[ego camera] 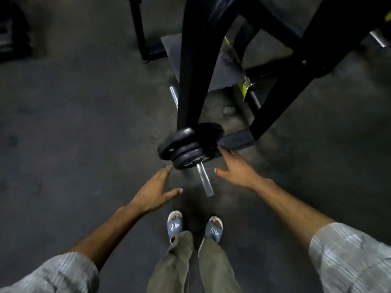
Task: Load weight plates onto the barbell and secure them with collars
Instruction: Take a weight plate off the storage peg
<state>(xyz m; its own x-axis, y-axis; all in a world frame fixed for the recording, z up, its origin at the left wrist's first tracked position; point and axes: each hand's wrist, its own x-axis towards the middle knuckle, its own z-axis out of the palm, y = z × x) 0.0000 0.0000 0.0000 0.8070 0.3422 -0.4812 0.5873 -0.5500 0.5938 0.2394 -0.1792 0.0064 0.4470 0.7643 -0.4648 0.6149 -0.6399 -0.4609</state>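
Grey, finely striped sleeves (53, 273) stopped well short of the left hand (152, 191) and right hand (237, 168), forearms bare. Below the hands were loose olive trousers (173, 265) and blue open-toed slides (174, 225) with white strap logos.

Head view, looking steeply down, close overhead

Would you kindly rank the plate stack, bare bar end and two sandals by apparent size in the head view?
1. plate stack, clearly largest.
2. left sandal and right sandal, alike, trousers hiding part.
3. bare bar end, thinnest.
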